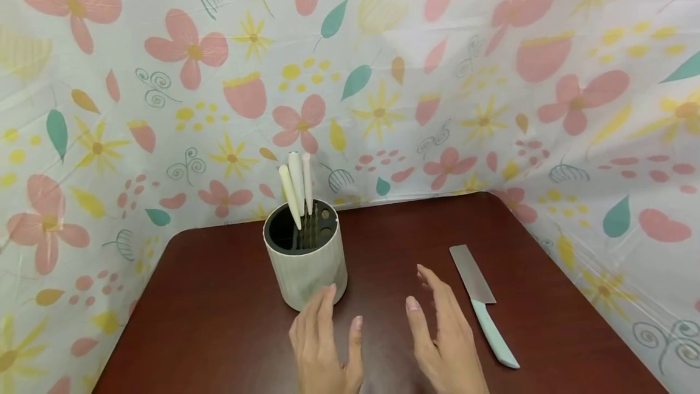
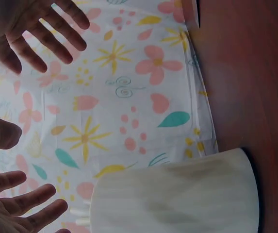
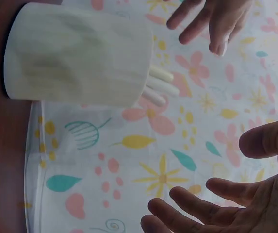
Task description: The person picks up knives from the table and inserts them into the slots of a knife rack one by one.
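Both hands hang over the front of the table with nothing in them. My left hand (image 1: 325, 345) has its fingers extended, just in front of the white knife block (image 1: 312, 272). My right hand (image 1: 445, 339) is spread, palm facing the left one, between the block and a cleaver (image 1: 473, 275) with a pale green handle (image 1: 494, 334). The cleaver lies flat on the table, blade pointing away. Several light handles (image 1: 296, 181) stick up from the block's black slotted top (image 1: 284, 230). In the right wrist view the block (image 3: 80, 56) appears sideways, apart from both hands.
The dark red-brown table (image 1: 213, 315) has rounded far corners. A floral sheet (image 1: 350, 78) hangs behind it and along its right side, close to the edges.
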The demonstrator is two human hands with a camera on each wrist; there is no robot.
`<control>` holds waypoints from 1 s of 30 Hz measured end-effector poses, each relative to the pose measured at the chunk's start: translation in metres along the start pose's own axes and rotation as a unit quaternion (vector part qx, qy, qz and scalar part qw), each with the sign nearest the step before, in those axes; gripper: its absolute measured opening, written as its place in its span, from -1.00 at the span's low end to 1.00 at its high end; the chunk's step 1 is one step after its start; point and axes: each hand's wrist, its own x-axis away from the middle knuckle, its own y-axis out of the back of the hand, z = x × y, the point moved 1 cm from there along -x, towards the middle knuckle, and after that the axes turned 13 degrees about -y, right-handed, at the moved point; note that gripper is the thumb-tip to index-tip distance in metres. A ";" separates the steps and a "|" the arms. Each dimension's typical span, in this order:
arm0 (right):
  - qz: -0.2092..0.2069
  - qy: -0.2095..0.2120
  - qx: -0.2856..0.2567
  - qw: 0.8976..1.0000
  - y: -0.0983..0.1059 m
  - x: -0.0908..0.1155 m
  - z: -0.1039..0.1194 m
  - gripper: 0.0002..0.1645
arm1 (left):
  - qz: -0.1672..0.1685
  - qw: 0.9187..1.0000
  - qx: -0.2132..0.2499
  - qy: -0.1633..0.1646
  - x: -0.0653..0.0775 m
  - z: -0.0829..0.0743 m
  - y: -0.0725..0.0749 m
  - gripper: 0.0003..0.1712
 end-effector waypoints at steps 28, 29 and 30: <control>0.048 -0.184 0.169 0.967 0.011 -0.063 -0.119 -0.05 | 0.009 0.967 0.057 -0.246 0.012 -0.028 -0.029 -0.49; 0.059 -0.193 0.176 0.963 0.012 -0.065 -0.126 -0.02 | 0.009 0.966 0.059 -0.253 0.013 -0.029 -0.030 -0.50; 0.068 -0.201 0.184 0.960 0.012 -0.067 -0.133 0.00 | 0.009 0.964 0.061 -0.261 0.014 -0.030 -0.031 -0.50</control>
